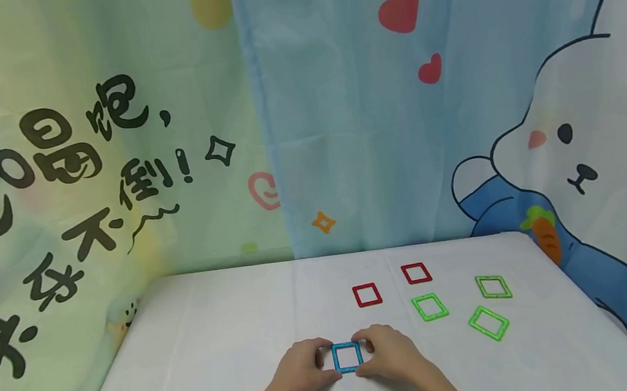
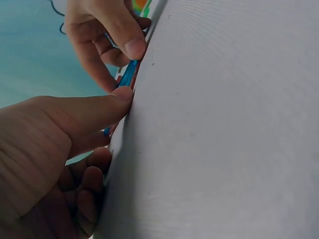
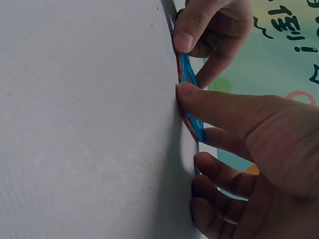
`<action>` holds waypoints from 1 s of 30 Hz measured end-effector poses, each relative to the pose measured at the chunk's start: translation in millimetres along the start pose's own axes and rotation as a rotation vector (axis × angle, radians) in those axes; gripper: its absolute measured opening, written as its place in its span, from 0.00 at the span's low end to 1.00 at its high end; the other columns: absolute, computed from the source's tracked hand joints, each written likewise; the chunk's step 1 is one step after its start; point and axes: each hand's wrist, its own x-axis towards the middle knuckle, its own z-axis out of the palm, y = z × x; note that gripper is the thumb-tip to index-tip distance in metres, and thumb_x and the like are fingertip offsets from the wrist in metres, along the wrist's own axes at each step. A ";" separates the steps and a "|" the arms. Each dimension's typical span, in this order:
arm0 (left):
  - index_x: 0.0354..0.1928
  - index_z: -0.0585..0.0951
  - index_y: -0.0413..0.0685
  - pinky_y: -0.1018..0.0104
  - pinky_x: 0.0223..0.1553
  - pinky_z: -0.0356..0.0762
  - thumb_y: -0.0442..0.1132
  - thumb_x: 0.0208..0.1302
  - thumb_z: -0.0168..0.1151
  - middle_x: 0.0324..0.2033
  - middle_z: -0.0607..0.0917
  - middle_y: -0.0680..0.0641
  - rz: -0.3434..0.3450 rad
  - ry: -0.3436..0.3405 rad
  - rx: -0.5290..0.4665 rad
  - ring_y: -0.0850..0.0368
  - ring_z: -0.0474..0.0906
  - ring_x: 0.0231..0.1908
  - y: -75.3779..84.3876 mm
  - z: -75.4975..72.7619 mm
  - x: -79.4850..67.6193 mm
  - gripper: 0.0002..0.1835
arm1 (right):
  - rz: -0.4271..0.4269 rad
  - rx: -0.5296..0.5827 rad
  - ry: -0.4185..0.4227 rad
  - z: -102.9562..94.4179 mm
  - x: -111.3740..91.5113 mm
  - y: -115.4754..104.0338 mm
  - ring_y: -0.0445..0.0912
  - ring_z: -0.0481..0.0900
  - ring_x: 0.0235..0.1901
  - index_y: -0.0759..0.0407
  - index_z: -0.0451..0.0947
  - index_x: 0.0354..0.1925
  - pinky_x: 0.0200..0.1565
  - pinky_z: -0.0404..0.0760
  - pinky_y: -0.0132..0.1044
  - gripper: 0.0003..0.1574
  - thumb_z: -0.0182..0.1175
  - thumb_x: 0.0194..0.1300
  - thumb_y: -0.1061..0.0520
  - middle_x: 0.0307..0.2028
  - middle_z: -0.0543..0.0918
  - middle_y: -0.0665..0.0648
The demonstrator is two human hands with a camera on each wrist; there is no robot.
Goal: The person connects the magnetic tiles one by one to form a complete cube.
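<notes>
1. Left hand (image 1: 303,368) and right hand (image 1: 392,355) pinch the blue frame (image 1: 345,345) at opposite sides, thumbs against fingers.
2. It looks light, stiff, perhaps slippery; its side bars should suit gripping.
3. A reddish edge (image 3: 179,67) shows beneath, near the white table (image 1: 219,339).

The square frame (image 1: 345,346) nearest me is bright blue, with a reddish edge showing beneath it. Two other frames (image 1: 371,304) are deep red, three more frames (image 1: 436,317) a vivid green, against a white counter (image 1: 221,358). The curtain (image 1: 325,92) runs pale yellow-green into light blue, printed with black lettering (image 1: 140,182), red hearts (image 1: 399,14) and a black-outlined white animal (image 1: 602,216) in blue.
</notes>
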 end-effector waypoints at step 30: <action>0.52 0.83 0.45 0.70 0.25 0.65 0.48 0.48 0.78 0.18 0.73 0.58 -0.021 0.000 -0.048 0.66 0.65 0.21 -4.6 3.8 3.1 0.28 | 0.038 0.159 0.021 -71.8 80.4 77.3 0.48 0.73 0.34 0.65 0.75 0.58 0.36 0.76 0.40 0.36 0.75 0.52 0.56 0.33 0.78 0.53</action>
